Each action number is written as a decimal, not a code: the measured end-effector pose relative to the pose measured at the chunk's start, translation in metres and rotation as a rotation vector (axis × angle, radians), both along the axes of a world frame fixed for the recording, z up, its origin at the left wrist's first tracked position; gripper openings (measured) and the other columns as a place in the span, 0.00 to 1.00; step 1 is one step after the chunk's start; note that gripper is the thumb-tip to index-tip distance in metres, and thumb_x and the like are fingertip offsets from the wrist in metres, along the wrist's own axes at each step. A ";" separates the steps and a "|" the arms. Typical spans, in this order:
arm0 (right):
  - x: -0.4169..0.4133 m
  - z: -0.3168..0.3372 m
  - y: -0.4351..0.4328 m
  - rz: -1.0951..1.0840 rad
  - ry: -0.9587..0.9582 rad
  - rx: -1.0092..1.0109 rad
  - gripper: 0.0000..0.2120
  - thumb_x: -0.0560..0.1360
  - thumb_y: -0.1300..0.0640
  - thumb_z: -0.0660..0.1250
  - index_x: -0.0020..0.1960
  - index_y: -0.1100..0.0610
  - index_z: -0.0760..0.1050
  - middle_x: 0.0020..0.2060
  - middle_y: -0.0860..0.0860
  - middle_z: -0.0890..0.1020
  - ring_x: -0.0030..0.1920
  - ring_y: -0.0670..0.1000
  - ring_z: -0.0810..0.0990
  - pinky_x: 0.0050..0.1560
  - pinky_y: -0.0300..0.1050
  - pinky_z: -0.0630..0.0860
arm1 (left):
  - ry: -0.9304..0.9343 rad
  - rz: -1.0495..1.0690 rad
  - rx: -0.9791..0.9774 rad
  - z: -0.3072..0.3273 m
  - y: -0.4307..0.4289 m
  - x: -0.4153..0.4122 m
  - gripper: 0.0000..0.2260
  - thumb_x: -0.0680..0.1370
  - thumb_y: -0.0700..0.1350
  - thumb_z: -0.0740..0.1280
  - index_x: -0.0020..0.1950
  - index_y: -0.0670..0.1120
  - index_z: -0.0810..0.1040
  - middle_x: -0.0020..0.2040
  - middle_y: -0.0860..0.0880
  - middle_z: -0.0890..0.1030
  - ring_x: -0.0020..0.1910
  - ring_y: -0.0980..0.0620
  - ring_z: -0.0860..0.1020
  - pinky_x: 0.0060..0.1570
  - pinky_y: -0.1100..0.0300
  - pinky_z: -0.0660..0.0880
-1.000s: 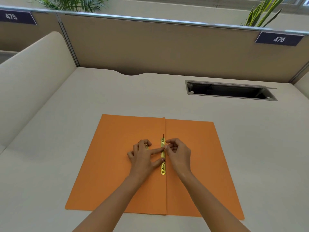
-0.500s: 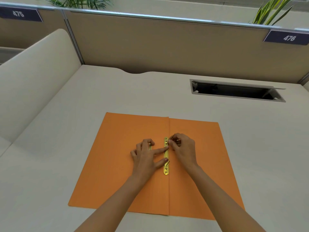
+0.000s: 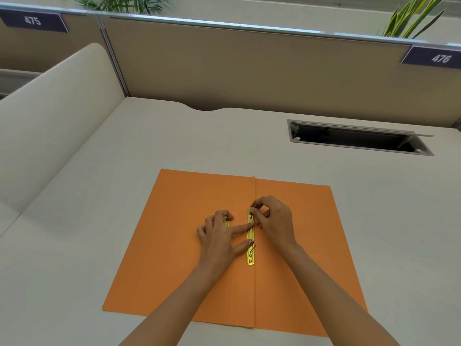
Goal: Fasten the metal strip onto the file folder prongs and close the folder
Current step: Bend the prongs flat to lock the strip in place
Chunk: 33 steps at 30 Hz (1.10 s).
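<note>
An orange file folder (image 3: 174, 245) lies open and flat on the desk. A gold metal strip (image 3: 250, 255) runs along its centre fold. My left hand (image 3: 222, 239) rests on the left leaf, with index finger and thumb pressing on the strip's middle. My right hand (image 3: 274, 222) pinches a thin prong at the strip's far end. A second prong (image 3: 253, 247) sticks up through a hole near the strip's near end. A small gold piece (image 3: 226, 222) shows under my left fingers.
A beige desk (image 3: 99, 221) carries the folder. An open cable slot (image 3: 356, 138) lies at the back right. A curved side divider (image 3: 50, 121) stands on the left. A partition wall (image 3: 249, 71) with labels 475 and 476 closes the back.
My right hand has moved up the strip to its far end and now pinches the prong there. My left hand stays pressed on the strip. The camera view shifted slightly.
</note>
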State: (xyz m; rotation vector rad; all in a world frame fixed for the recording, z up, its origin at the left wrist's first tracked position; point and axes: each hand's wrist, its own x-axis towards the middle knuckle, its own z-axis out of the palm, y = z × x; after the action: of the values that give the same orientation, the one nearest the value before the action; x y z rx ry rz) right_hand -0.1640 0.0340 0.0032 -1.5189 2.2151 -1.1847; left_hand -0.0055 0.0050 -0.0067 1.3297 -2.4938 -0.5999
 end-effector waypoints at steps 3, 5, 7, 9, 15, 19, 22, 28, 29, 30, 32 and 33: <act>0.001 0.001 -0.003 0.023 0.059 0.015 0.02 0.71 0.60 0.72 0.42 0.58 0.80 0.41 0.51 0.83 0.30 0.50 0.78 0.37 0.53 0.78 | -0.005 0.003 -0.013 -0.001 0.000 0.000 0.18 0.69 0.66 0.65 0.59 0.74 0.70 0.59 0.58 0.64 0.60 0.54 0.61 0.50 0.57 0.53; 0.000 0.002 -0.005 0.025 0.056 0.015 0.02 0.71 0.61 0.72 0.43 0.58 0.81 0.41 0.52 0.83 0.30 0.51 0.79 0.37 0.54 0.79 | 0.000 0.012 -0.011 -0.002 0.001 0.000 0.19 0.69 0.65 0.65 0.59 0.74 0.70 0.59 0.58 0.64 0.60 0.55 0.61 0.50 0.57 0.54; -0.001 0.001 -0.006 0.020 0.045 0.011 0.02 0.71 0.61 0.72 0.42 0.58 0.81 0.41 0.51 0.83 0.30 0.51 0.78 0.37 0.55 0.79 | 0.003 0.015 -0.013 -0.003 0.001 0.000 0.19 0.69 0.65 0.66 0.59 0.74 0.70 0.59 0.58 0.64 0.60 0.55 0.61 0.50 0.58 0.52; -0.001 -0.001 -0.006 0.003 0.016 0.004 0.02 0.70 0.60 0.73 0.41 0.57 0.80 0.40 0.51 0.83 0.30 0.50 0.79 0.37 0.55 0.79 | 0.001 0.015 -0.021 -0.003 0.001 0.000 0.19 0.69 0.66 0.65 0.59 0.75 0.70 0.59 0.58 0.64 0.60 0.55 0.61 0.49 0.58 0.52; -0.002 -0.011 -0.002 -0.117 -0.182 -0.006 0.02 0.70 0.59 0.73 0.42 0.56 0.81 0.43 0.51 0.82 0.35 0.53 0.83 0.39 0.58 0.81 | -0.004 0.021 -0.024 -0.003 0.001 0.000 0.19 0.69 0.66 0.65 0.60 0.77 0.67 0.59 0.58 0.64 0.60 0.55 0.61 0.50 0.58 0.53; -0.002 -0.012 -0.004 -0.153 -0.243 -0.005 0.02 0.71 0.58 0.73 0.41 0.57 0.81 0.42 0.52 0.82 0.35 0.54 0.83 0.39 0.58 0.82 | -0.002 0.017 -0.021 -0.003 0.001 -0.001 0.20 0.69 0.66 0.65 0.60 0.77 0.67 0.59 0.58 0.63 0.60 0.56 0.60 0.49 0.58 0.51; -0.004 -0.009 -0.007 -0.180 -0.330 -0.008 0.02 0.72 0.61 0.72 0.41 0.58 0.80 0.40 0.57 0.82 0.28 0.52 0.82 0.34 0.55 0.83 | 0.015 0.015 -0.003 -0.003 0.001 -0.001 0.19 0.69 0.65 0.66 0.59 0.75 0.69 0.59 0.58 0.64 0.60 0.56 0.60 0.50 0.58 0.52; -0.006 -0.006 -0.013 -0.191 -0.372 0.033 0.02 0.71 0.60 0.72 0.40 0.57 0.80 0.36 0.53 0.83 0.25 0.50 0.82 0.34 0.54 0.83 | 0.014 0.015 -0.007 -0.002 0.002 -0.001 0.19 0.69 0.65 0.66 0.60 0.75 0.70 0.59 0.58 0.64 0.60 0.55 0.61 0.52 0.57 0.55; -0.006 -0.005 -0.014 -0.192 -0.360 0.049 0.02 0.71 0.59 0.72 0.40 0.56 0.80 0.35 0.52 0.82 0.25 0.50 0.82 0.35 0.55 0.83 | 0.016 0.015 -0.008 -0.002 0.002 -0.001 0.19 0.69 0.65 0.66 0.60 0.75 0.70 0.59 0.58 0.64 0.60 0.55 0.61 0.52 0.57 0.55; -0.006 -0.005 -0.015 -0.190 -0.340 0.064 0.03 0.71 0.58 0.72 0.39 0.55 0.80 0.35 0.50 0.82 0.24 0.51 0.81 0.36 0.56 0.83 | 0.019 0.015 -0.007 -0.003 0.002 0.000 0.19 0.69 0.65 0.66 0.60 0.75 0.70 0.59 0.58 0.64 0.60 0.55 0.61 0.52 0.57 0.55; -0.007 -0.003 -0.018 -0.179 -0.294 0.096 0.02 0.71 0.56 0.72 0.39 0.53 0.81 0.37 0.49 0.82 0.25 0.53 0.81 0.38 0.58 0.82 | 0.022 0.016 -0.003 -0.003 0.001 -0.001 0.19 0.69 0.65 0.66 0.60 0.75 0.70 0.59 0.58 0.64 0.61 0.55 0.61 0.52 0.57 0.54; -0.008 -0.002 -0.019 -0.169 -0.275 0.112 0.02 0.71 0.55 0.72 0.40 0.53 0.81 0.39 0.49 0.82 0.27 0.54 0.82 0.40 0.59 0.81 | 0.021 0.018 -0.003 -0.003 0.001 -0.001 0.19 0.69 0.65 0.66 0.60 0.75 0.70 0.59 0.57 0.64 0.61 0.55 0.62 0.52 0.57 0.55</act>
State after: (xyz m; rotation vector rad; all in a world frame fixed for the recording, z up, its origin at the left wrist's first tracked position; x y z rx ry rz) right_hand -0.1717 0.0150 0.0014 -1.0721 2.2127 -1.2113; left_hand -0.0062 0.0064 -0.0101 1.3361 -2.4623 -0.6027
